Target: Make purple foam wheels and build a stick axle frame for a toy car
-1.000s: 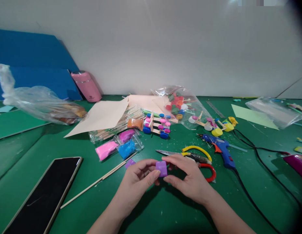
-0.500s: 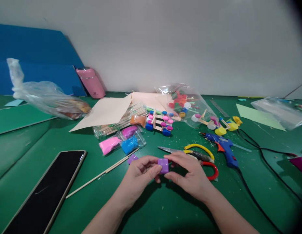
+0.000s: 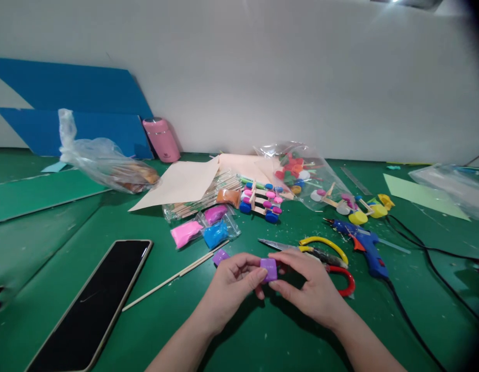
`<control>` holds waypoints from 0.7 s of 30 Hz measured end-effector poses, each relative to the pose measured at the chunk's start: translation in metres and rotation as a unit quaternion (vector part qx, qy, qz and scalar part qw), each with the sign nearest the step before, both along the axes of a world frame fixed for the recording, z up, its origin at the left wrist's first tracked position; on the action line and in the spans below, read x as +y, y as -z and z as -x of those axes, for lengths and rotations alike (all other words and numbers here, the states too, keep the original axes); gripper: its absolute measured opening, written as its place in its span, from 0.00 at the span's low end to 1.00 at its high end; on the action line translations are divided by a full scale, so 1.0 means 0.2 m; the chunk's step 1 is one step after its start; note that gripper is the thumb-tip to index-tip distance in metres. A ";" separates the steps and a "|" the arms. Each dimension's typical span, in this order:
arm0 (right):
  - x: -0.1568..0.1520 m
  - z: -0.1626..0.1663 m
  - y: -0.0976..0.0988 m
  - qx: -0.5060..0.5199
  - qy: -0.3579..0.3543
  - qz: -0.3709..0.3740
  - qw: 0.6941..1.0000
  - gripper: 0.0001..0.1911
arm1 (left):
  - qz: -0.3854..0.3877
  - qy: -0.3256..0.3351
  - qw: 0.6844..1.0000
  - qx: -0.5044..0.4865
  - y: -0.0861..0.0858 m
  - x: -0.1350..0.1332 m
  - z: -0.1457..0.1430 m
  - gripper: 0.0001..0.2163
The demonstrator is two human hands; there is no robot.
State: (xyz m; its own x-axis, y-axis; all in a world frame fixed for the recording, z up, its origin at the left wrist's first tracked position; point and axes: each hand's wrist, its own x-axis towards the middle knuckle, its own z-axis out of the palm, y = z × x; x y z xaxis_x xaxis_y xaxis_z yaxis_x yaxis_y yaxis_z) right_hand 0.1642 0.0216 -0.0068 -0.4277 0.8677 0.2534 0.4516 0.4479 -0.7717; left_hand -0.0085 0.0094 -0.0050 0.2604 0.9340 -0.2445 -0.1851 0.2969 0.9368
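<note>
A small purple block (image 3: 268,270) is pinched between the thumb and fingers of my left hand (image 3: 239,279). From the right side, the thumb and forefinger of my right hand (image 3: 303,279) close on the same block at its edges. Another purple piece (image 3: 221,257) lies on the table just behind my left hand and is partly covered by it. Scissors (image 3: 324,253) with one yellow and one red handle lie directly behind my right hand, which hides part of them. Two thin wooden sticks (image 3: 177,274) lie to the left of my hands.
On the green table (image 3: 173,336) lie a phone (image 3: 92,305), clay packets (image 3: 215,235), small wheeled models (image 3: 260,201), a blue glue gun (image 3: 363,243) with its cord, and a clear bag (image 3: 305,175) of coloured caps. A pink flask (image 3: 161,139) leans at the back.
The camera view has swung slightly, so everything sits farther right in the picture. My hands keep nearly the same hold on the purple block.
</note>
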 end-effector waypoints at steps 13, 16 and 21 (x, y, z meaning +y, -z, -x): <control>0.00 -0.01 0.00 -0.012 0.005 -0.044 0.999 0.19 | 0.015 -0.009 1.000 -0.009 0.00 0.00 0.00 0.10; 0.01 -0.01 0.00 -0.004 0.000 -0.029 1.000 0.19 | 0.013 0.005 1.000 -0.013 0.00 0.00 0.00 0.09; 0.01 -0.01 0.00 0.013 -0.006 -0.023 1.000 0.19 | 0.010 0.015 1.000 -0.006 0.00 0.01 0.01 0.09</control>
